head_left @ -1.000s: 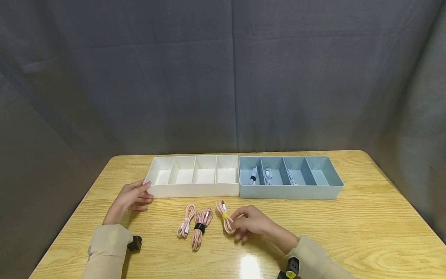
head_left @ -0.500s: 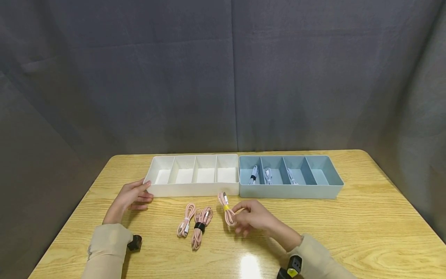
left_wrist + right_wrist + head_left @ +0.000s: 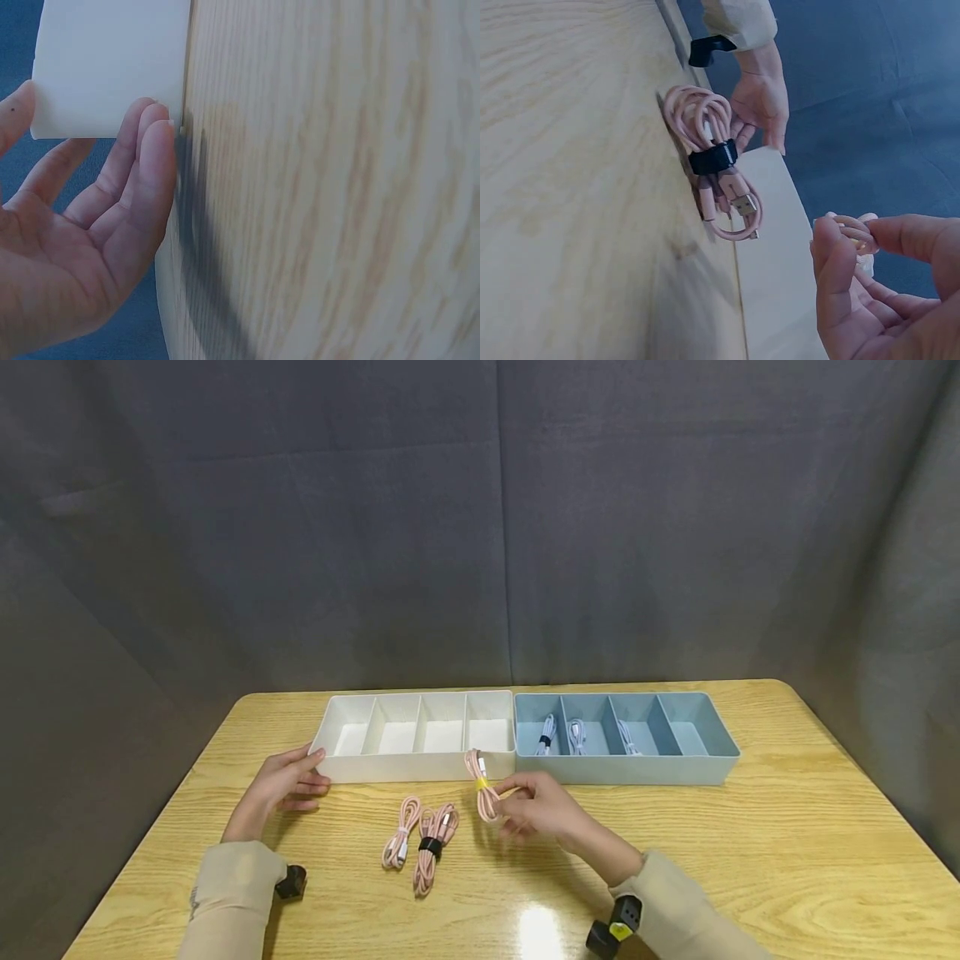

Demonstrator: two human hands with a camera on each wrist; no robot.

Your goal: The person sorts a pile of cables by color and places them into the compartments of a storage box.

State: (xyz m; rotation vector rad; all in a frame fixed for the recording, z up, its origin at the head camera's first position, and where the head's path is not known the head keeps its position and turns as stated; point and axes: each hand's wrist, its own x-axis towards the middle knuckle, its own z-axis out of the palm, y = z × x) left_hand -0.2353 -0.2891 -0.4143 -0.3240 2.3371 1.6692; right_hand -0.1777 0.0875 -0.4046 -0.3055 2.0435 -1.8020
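My right hand point(image 3: 546, 812) pinches one end of a coiled pink charging cable point(image 3: 482, 787) tied with a yellow strap. In the head view, this cable hangs in front of the white divided box point(image 3: 420, 768), at its right part. The right wrist view shows thumb and fingertips around its loop point(image 3: 855, 232), mostly hidden by the hand. My left hand point(image 3: 283, 781) touches the left end of the white box, thumb at the rim, fingers fairly straight. Two more coiled pink cables lie on the table: one with a white tie point(image 3: 402, 833), one with a black strap point(image 3: 431, 852).
A blue-grey divided box point(image 3: 630, 770) stands against the white box's right end. Its three left compartments each hold a pale cable point(image 3: 577, 737). Both boxes sit near the far edge of the wooden table point(image 3: 787, 835), before a dark grey curtain point(image 3: 480, 527).
The right hand has lifted the yellow-strapped cable and carried it away from me, up to the white box's front wall. The left hand stays at the box's left end.
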